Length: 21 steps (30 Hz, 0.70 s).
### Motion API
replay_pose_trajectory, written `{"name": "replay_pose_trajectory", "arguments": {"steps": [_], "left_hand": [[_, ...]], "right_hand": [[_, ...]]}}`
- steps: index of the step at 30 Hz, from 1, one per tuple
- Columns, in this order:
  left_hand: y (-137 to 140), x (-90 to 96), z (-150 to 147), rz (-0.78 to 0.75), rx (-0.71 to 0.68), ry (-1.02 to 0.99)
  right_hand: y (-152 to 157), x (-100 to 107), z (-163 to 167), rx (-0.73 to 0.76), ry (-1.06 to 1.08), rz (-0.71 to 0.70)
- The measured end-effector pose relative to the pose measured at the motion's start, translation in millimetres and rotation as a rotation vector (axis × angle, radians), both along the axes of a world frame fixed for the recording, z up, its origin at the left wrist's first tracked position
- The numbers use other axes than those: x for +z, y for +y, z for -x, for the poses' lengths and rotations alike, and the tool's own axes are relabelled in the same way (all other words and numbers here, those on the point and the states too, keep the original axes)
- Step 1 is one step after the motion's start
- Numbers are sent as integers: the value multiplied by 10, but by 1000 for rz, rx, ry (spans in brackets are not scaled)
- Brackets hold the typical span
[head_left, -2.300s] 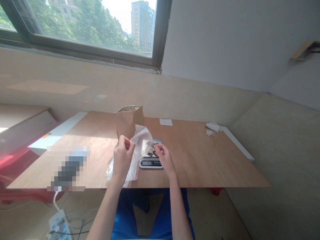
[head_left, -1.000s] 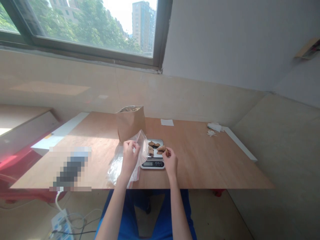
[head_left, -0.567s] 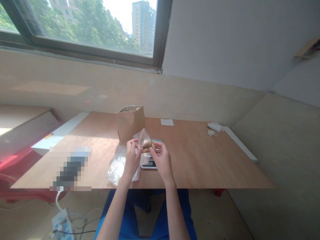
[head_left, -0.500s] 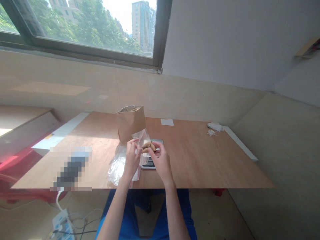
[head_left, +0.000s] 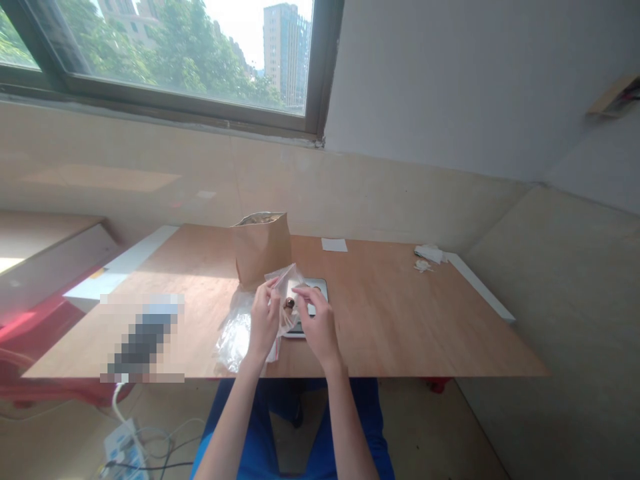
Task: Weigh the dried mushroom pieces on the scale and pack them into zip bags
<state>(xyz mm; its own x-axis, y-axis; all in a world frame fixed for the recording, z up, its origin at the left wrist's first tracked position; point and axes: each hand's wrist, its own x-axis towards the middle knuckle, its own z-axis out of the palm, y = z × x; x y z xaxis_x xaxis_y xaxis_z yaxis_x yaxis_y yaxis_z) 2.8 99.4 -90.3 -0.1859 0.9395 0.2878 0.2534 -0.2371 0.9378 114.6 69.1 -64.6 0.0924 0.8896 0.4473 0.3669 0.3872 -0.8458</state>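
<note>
My left hand (head_left: 264,317) is closed on the edge of a small clear plastic bag (head_left: 290,275), held up over a kitchen scale (head_left: 323,287). Within the bag show brown pieces (head_left: 289,304), apparently dried mushrooms, one dark and round. My right hand (head_left: 319,325) has its thumb and fingers pinched at the bag's right edge. Partly hidden behind that hand, the scale lies flat with a dark display at its near end. Flat clear bags (head_left: 234,337) with a red strip are spread left of and below my left hand.
An open brown paper bag (head_left: 263,250) stands behind the hands. A white card (head_left: 334,245) lies at the table's back, and crumpled white scraps (head_left: 430,255) at back right. A blurred-out dark object (head_left: 143,340) with a white cable is at left. The wooden table's (head_left: 400,320) front edge is close to me.
The brown pieces, before between my fingers at the bag's mouth, are now inside the clear bag. My right fingers have moved from the pieces to the bag's edge.
</note>
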Motion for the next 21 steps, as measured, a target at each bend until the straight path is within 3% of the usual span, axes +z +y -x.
{"name": "replay_pose_trajectory", "arguments": {"steps": [2,4,7,12,17,21], "left_hand": [[2,9,31,21,5,-115],[2,28,63,76,-9,-304],[-9,72,100,104,-1,-493],[-50,135,118,67,-16,-388],[-49,124,121,104,-11,-281],[-20,68,128,116,-1,-223]], "right_hand": [[52,-71,-45,-160,47,-45],[121,-211,-99,-229,13,-32],[210,-499,-146,-116,-192,50],[247,-824,-86,-19,-405,114],[237,-793,-76,-61,-305,153],[212,-571,-124,-101,-7,166]]}}
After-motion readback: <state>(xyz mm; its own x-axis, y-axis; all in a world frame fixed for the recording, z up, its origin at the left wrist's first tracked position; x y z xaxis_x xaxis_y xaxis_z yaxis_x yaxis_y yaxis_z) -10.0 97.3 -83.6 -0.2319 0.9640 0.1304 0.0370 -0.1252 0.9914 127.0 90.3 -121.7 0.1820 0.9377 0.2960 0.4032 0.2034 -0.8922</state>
